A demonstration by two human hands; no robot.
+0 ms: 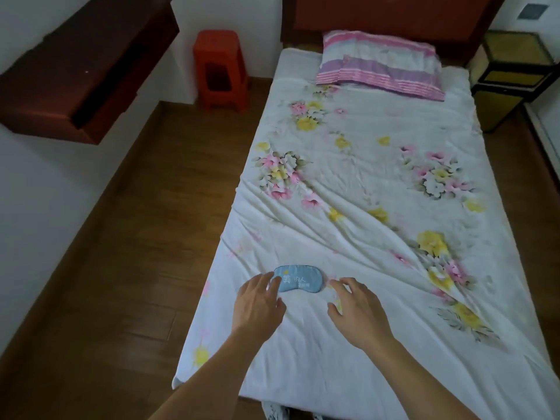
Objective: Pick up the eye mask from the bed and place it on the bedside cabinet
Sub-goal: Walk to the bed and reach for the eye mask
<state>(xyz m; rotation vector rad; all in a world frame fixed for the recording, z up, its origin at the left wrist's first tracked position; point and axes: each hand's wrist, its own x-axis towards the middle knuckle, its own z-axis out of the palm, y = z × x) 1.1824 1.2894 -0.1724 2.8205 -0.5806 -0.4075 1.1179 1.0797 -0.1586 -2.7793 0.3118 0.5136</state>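
The small light-blue fabric eye mask w/ white print lies flat on the bed, near the foot end & close to the bed's left edge, on the white floral sheet. Not lifted yet, so the task looks barely begun: grasp, lift, carry & set-down are all left to do.

Left hand sits at the mask's left end, palm down, fingers loosely spread & slightly curled; the fingertips overlap or touch the mask's left edge. Can't tell if they press on it or just hover above. No pinch formed.

Right hand is just beside the mask's right end, also palm down, fingers fanned apart, thumb out to the side. It doesn't appear to touch the mask; a thin strip of sheet shows between the two. Both hands empty, holding nothing.

Farther out from the mask, toward the head of the bed, is a pink-and-purple striped pillow. Beyond that, at the bed's far right corner, stands a yellow-green bedside cabinet w/ dark frame, prob. the target, well apart from the mask. So the carry would span nearly the whole bed length.
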